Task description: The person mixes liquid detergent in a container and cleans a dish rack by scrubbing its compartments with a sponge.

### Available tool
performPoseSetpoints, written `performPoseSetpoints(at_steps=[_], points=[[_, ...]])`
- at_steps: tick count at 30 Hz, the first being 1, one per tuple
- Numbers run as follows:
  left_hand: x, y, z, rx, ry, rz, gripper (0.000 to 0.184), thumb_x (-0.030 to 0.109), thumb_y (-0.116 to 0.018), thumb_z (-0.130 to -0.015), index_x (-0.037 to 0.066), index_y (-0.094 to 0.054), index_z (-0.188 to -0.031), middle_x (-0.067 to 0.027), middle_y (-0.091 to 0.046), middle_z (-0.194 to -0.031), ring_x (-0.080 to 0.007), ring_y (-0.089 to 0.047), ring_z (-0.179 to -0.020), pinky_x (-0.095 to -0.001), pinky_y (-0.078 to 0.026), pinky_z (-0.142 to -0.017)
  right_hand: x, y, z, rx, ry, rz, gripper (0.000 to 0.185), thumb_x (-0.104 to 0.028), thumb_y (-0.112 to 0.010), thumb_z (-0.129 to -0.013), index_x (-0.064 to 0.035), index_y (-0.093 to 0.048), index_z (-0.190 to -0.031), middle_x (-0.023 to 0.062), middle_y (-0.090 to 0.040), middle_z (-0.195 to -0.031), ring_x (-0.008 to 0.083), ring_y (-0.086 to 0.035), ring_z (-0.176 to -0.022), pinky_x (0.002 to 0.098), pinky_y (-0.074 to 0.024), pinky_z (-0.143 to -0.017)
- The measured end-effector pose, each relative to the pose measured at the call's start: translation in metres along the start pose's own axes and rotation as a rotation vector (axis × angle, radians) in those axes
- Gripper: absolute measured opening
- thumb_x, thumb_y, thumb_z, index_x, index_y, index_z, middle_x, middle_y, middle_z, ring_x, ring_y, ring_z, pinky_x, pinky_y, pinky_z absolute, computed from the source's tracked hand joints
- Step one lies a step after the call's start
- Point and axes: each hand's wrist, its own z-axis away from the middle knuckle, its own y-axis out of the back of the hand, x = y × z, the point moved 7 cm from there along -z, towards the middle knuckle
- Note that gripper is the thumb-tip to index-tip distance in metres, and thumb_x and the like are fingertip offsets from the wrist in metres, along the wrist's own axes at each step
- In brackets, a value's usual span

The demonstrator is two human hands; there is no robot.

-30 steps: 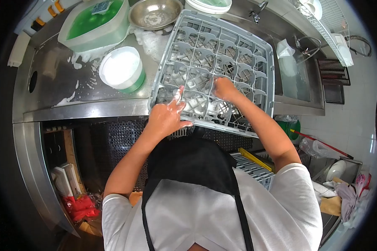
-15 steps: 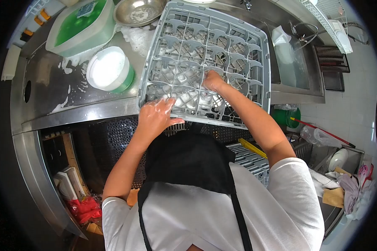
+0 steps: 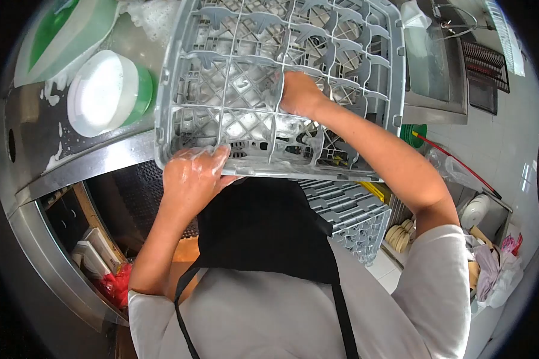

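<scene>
A grey plastic rack (image 3: 161,119) with a grid of compartments lies over the metal counter's front edge, with white suds inside its lower left cells. My left hand (image 3: 194,170), wet with foam, grips the rack's front left rim, thumb on the near side. My right hand (image 3: 300,94) reaches into a middle compartment, its fingers curled and partly hidden by the dividers; what they hold, if anything, cannot be made out.
Left of the rack stand a round tub of white foam (image 3: 102,93) and a larger tub of green liquid (image 3: 72,39). A sink (image 3: 428,66) is at the right. Below are grey racks (image 3: 347,209) and stacked dishes (image 3: 399,235).
The view has moved in closer over the rack. My left hand has gone from spread fingers over the cells to a hold on the front rim. My right hand stays inside the rack.
</scene>
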Motion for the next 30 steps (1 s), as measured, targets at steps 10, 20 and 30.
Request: performPoseSetpoints(at_steps=[10, 20, 30], points=[[-0.007, -0.013, 0.004, -0.120, -0.045, 0.031, 0.058, 0.031, -0.089, -0.058, 0.013, -0.071, -0.110, -0.0061, -0.073, -0.092, -0.0274, -0.071, -0.083, -0.0435, -0.057, -0.081, -0.020, 0.049, 0.045, 0.142, 0.122, 0.034, 0.025, -0.002, -0.064, -0.081, -0.0002, -0.064, -0.105, 0.0237, -0.070, -0.082, 0.0395, -0.071, -0.076, 0.0444, -0.0572, -0.069], [-0.008, -0.010, 0.003, -0.140, -0.029, 0.104, 0.060, 0.024, -0.090, -0.055, 0.013, -0.070, -0.110, -0.0098, -0.072, -0.096, -0.0311, -0.071, -0.087, -0.0455, -0.057, -0.084, -0.031, 0.076, 0.143, 0.021, 0.294, -0.295, 0.043, 0.005, -0.063, -0.076, -0.0056, -0.067, -0.117, 0.0135, -0.073, -0.105, 0.0329, -0.072, -0.099, 0.0390, -0.0587, -0.088], [-0.011, -0.011, 0.007, -0.127, 0.018, 0.112, 0.056, 0.025, -0.090, -0.059, 0.015, -0.071, -0.110, -0.0072, -0.073, -0.098, -0.0292, -0.071, -0.088, -0.0459, -0.056, -0.084, -0.051, -0.016, 0.118, -0.459, 0.271, -0.057, 0.015, -0.009, -0.062, -0.079, 0.0026, -0.068, -0.086, 0.0238, -0.069, -0.082, 0.0417, -0.068, -0.092, 0.0515, -0.0515, -0.086]])
